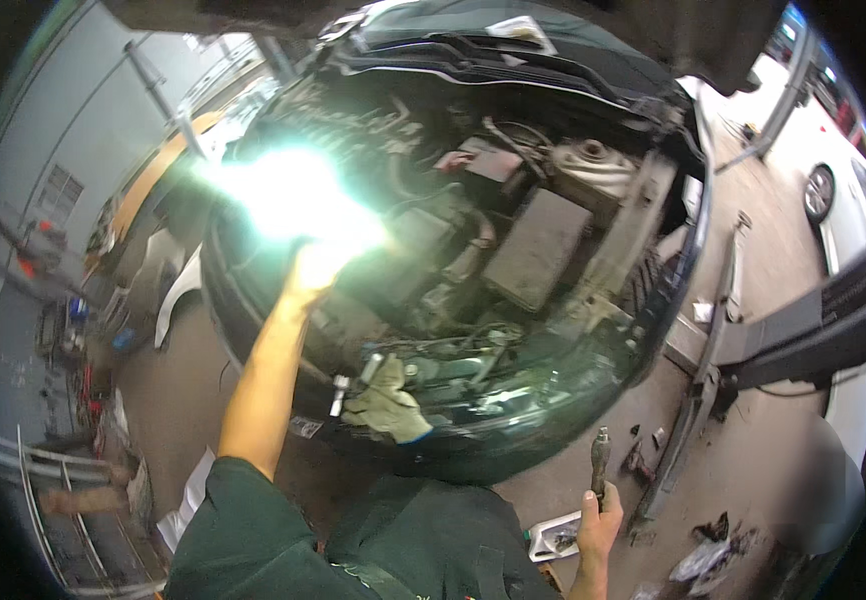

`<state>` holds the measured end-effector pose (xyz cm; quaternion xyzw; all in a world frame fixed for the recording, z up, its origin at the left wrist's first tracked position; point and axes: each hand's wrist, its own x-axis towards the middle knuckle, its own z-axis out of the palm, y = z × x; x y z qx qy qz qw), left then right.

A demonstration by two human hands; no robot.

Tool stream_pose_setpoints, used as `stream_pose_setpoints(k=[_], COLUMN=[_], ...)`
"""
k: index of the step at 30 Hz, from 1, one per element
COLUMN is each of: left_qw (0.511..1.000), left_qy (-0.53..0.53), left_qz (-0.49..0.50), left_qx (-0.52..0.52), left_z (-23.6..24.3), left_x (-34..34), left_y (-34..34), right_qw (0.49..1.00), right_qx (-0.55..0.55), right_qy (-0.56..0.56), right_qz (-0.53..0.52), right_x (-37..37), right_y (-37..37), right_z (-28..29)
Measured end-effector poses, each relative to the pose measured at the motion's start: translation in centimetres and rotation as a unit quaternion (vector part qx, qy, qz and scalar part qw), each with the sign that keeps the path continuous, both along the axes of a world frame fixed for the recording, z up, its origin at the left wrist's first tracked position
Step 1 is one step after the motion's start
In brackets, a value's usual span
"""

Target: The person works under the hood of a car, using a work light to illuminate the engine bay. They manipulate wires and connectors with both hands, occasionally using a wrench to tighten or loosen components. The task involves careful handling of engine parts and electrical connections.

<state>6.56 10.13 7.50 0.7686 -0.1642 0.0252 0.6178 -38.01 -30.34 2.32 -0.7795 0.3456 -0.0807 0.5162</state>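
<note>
My left hand point(317, 272) is raised over the left side of a car's open engine bay point(538, 250), closed around a lit work light point(298, 200). Its glare washes out the fingers and the lamp's shape. Low on the right, in front of the bumper, my right hand point(603, 518) grips a slim, dark tool point(601, 465) with a metal tip pointing up. The tool's exact kind cannot be made out. A pair of pale work gloves point(389, 402) lies on the front edge of the engine bay, beside a small white-and-dark object point(340, 394).
A lift arm point(698, 430) and post point(803, 330) stand right of the car. Beyond them is a white car point(848, 210). A white plastic jug point(555, 538) sits near my right hand. At left are a metal rack point(78, 510) and a wall with clutter.
</note>
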Motion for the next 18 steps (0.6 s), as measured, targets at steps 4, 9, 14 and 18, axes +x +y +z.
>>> stream_pose_setpoints(k=[4, 9, 14, 18], left_qw=[0.975, 0.98, 0.982, 0.983], left_qy=[-0.065, 0.023, 0.06, 0.044], left_qz=[0.156, 0.19, 0.179, 0.168], left_qx=[0.144, 0.048, -0.02, 0.055], left_z=[-4.5, -12.1, -13.8, -14.6], left_x=[-7.5, -8.6, -8.9, -8.5], left_y=[4.5, 6.2, 6.5, 7.4], right_qw=[0.994, 0.983, 0.976, 0.983], right_qx=[-0.034, -0.046, -0.088, -0.075], right_qy=[0.01, 0.002, -0.027, 0.026], right_qz=[0.101, 0.175, 0.197, 0.166], right_x=[4.6, 8.5, 8.4, 6.8], right_y=[2.7, 8.0, 14.3, 17.9], right_z=[3.1, 4.8, 5.6, 6.2])
